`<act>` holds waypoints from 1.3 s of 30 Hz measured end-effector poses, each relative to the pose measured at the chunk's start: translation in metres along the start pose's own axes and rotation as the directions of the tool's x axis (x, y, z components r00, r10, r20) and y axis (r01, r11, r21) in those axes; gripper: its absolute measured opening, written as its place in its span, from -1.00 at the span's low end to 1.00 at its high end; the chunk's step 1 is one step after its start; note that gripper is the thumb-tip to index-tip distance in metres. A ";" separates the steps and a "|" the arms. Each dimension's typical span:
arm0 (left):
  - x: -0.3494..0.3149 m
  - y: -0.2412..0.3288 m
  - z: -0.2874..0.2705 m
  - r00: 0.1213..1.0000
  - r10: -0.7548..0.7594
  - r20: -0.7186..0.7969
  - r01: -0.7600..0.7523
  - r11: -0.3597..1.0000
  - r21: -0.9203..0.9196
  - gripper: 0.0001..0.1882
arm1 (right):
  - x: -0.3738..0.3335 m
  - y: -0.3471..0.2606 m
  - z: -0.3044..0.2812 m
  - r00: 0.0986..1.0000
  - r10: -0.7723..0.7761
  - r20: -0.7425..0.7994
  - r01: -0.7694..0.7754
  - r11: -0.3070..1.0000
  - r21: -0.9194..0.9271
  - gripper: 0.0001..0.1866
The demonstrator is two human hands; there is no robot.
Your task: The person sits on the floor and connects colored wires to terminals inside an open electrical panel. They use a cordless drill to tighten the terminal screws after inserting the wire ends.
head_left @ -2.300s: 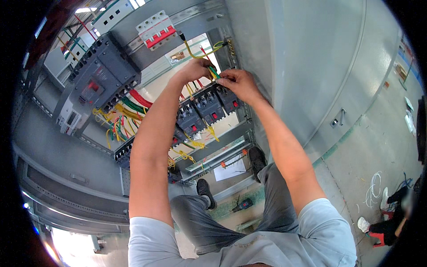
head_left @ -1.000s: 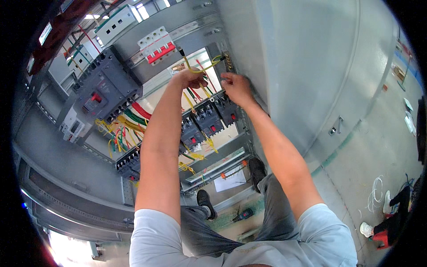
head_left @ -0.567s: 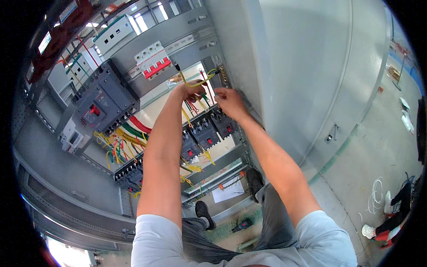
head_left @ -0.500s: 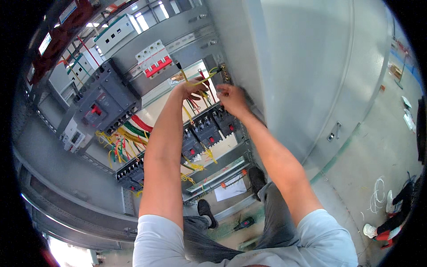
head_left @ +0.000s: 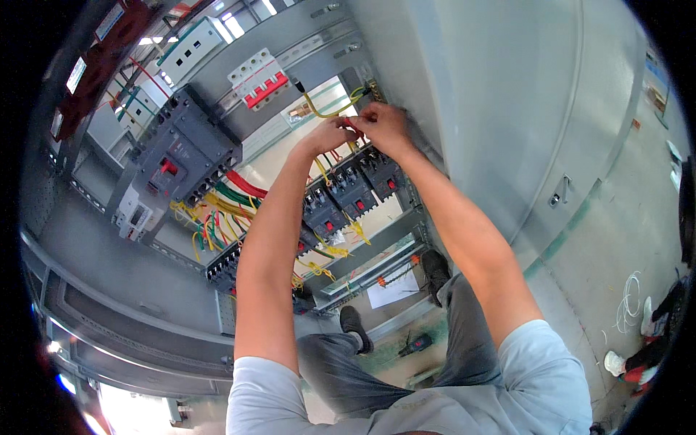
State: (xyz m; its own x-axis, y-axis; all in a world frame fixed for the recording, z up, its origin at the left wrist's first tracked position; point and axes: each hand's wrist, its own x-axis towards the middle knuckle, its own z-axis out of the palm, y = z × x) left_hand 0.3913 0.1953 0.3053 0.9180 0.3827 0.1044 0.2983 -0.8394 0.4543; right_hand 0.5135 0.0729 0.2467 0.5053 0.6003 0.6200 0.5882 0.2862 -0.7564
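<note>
Both hands are raised inside an open electrical cabinet, fingertips together at a short red wire point(head_left: 350, 124). My left hand point(head_left: 330, 138) pinches it from the left, its fingers closed and partly hidden. From the right, my right hand point(head_left: 384, 127) is closed on the same wire. A yellow-green wire point(head_left: 317, 111) curves just above the hands toward the cabinet's right side. Below them, several thin wires point(head_left: 320, 170) in red and yellow rise from a row of dark grey circuit breakers point(head_left: 351, 194).
A large grey breaker point(head_left: 180, 148) and a small meter point(head_left: 135, 217) sit at left. Above is a white breaker with red levers point(head_left: 261, 81). The cabinet's grey door point(head_left: 500, 109) stands right. Paper point(head_left: 392, 290) and a power tool point(head_left: 415, 344) lie near my feet.
My left hand has moved away from the yellow-green wire toward the right hand. The hands, apart before, now meet at the red wire. The view has shifted slightly.
</note>
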 end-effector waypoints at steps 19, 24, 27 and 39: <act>0.016 -0.030 0.004 0.979 0.185 -0.081 -0.170 0.971 0.170 -0.87 | -0.010 -0.026 -0.022 0.968 0.078 0.237 -0.186 0.859 0.477 -0.65; 0.019 -0.033 -0.003 0.990 0.132 -0.041 -0.119 0.966 0.229 -0.73 | -0.041 -0.021 -0.026 0.993 -0.007 0.121 0.014 0.998 -0.062 -0.72; 0.019 -0.034 -0.004 0.997 0.065 -0.034 -0.060 0.989 0.137 -0.69 | -0.050 -0.009 -0.027 0.996 -0.087 0.035 0.093 0.973 -0.213 -0.77; 0.032 -0.035 -0.004 0.996 -0.017 0.086 0.011 0.997 0.071 -0.70 | -0.043 0.041 -0.002 0.993 -0.115 -0.018 0.104 0.948 -0.300 -0.72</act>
State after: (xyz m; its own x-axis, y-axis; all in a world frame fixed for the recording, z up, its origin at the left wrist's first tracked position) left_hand 0.4094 0.2388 0.2961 0.9318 0.3626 0.0199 0.3263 -0.8602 0.3919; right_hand 0.5172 0.0569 0.1893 0.4453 0.5502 0.7063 0.7999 0.1099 -0.5900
